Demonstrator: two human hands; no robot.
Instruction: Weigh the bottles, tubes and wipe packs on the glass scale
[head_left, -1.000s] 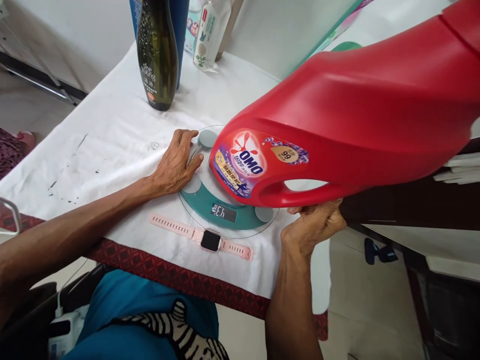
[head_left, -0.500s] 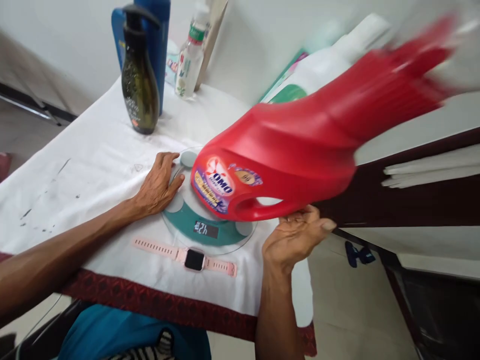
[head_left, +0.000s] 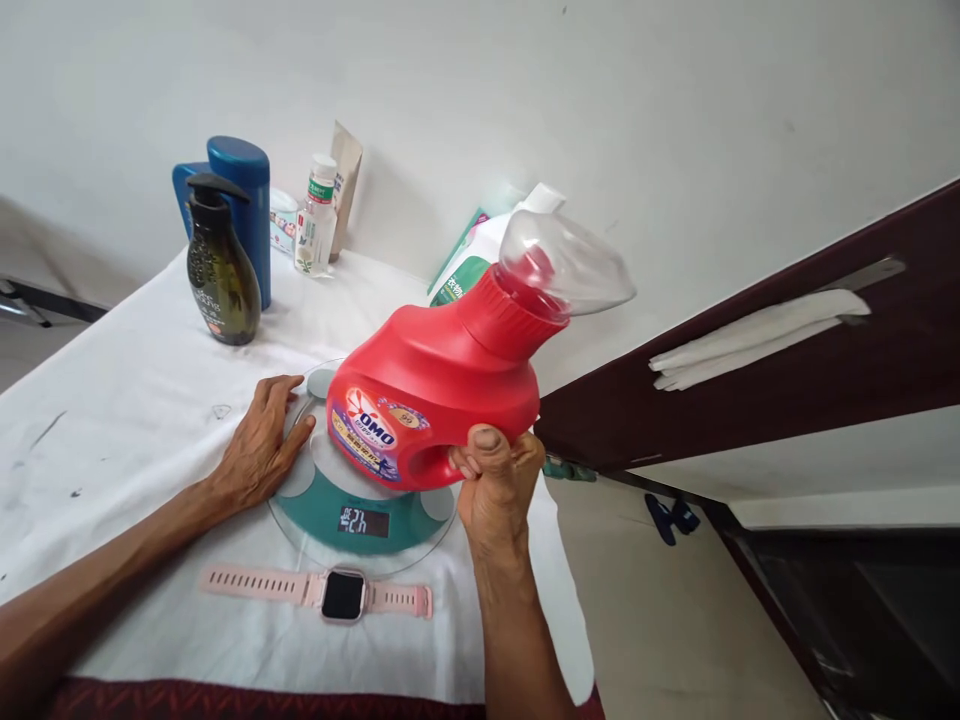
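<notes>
A red laundry detergent bottle point(head_left: 420, 370) with an OMO label and a clear cap stands on the round glass scale point(head_left: 300, 510). My right hand point(head_left: 499, 480) is closed around the bottle's handle, thumb over it. At the scale's left edge rests my left hand point(head_left: 262, 440), fingers apart and nothing held. The scale's lit display point(head_left: 363, 521) shows digits. Just in front of the scale lies a smartwatch point(head_left: 343, 596) with a pink strap stretched flat.
Behind stand a dark green pump bottle point(head_left: 220, 270), blue bottles point(head_left: 247, 220), a small white-capped bottle point(head_left: 315, 220) and a white bottle with a green label point(head_left: 465, 275). A folded white cloth point(head_left: 757, 335) hangs at the right. Slippers point(head_left: 671, 517) lie on the floor.
My right hand has gone from lying open under the handle to gripping it. The view has shifted, so the bottle appears smaller and its clear cap shows. My left hand stays at the scale.
</notes>
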